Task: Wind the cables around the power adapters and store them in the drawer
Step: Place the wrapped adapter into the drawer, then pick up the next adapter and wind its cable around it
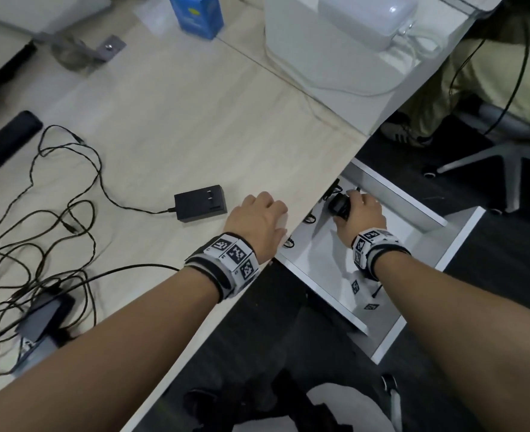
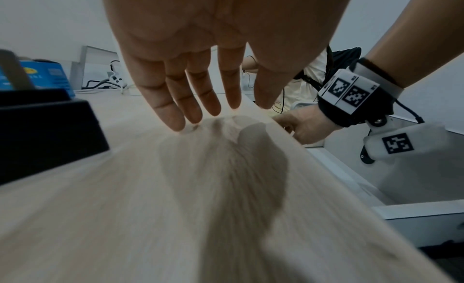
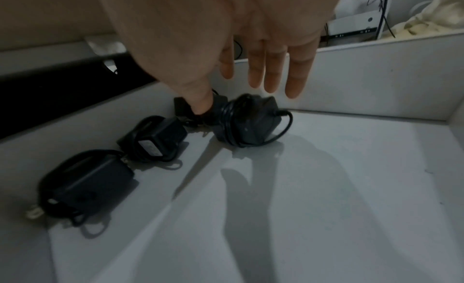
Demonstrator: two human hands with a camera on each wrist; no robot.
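The white drawer [image 1: 419, 213] stands pulled out under the desk edge. My right hand [image 1: 360, 204] reaches into it over a black adapter with its cable wound round it [image 3: 247, 122]. The thumb touches that adapter, and the fingers [image 3: 296, 82] are straight above it. Two more wound adapters [image 3: 155, 140] [image 3: 88, 184] lie in a row to its left. My left hand [image 1: 267, 210] rests open on the wooden desk [image 2: 125, 217], fingertips [image 2: 175, 122] down near the edge. Just left of it lies a black adapter [image 1: 199, 203] with its cable [image 1: 70, 169] loose. Another adapter [image 1: 45, 316] lies in the tangle at lower left.
A blue box [image 1: 196, 14] and a white device [image 1: 366, 17] stand at the desk's far side. A black bar [image 1: 1, 141] lies at the far left. Beyond the drawer are a chair base [image 1: 482, 157] and another person's legs [image 1: 438, 88].
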